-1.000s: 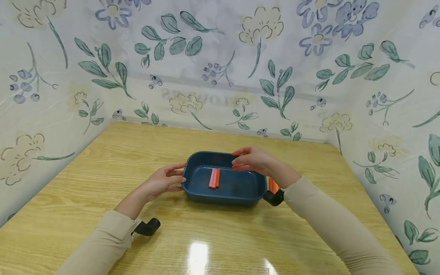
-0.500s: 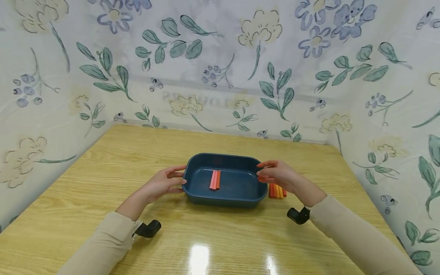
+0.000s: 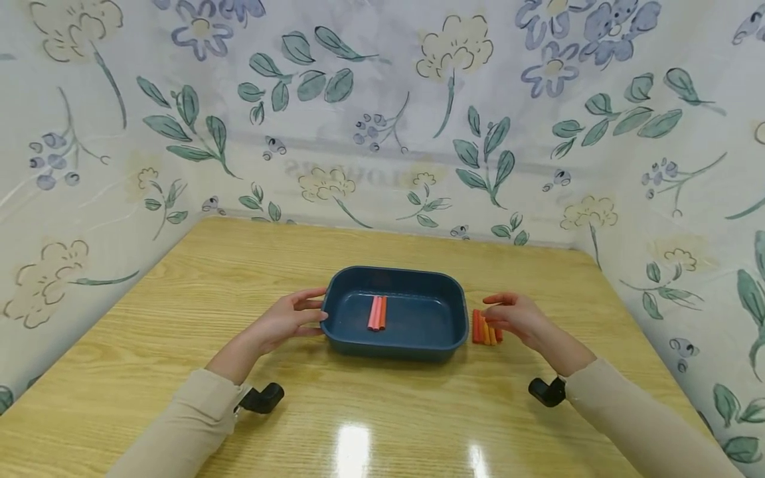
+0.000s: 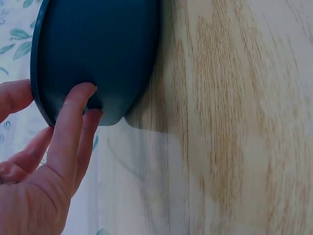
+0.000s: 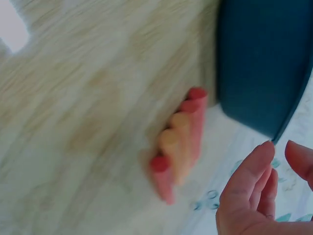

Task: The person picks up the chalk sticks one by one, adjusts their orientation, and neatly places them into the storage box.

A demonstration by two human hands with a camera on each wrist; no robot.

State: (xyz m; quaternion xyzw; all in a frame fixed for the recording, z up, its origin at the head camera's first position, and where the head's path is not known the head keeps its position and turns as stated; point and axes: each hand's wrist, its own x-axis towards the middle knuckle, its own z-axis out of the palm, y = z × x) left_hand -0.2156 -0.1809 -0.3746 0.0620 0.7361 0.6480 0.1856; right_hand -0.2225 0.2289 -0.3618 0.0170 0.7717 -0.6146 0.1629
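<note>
Fingers of R hand are held slightly apart from thumb, w/ nothing gripped, just R of centre in head view, where the row of red & orange sticks on the table is partly hidden by them. Approx. mid-frame, L end of dk. blue tray is touched by L hand, its fingers spread & fairly straight; 3 pink/orange sticks are seen laid side by side inside, L of tray's middle.
</note>
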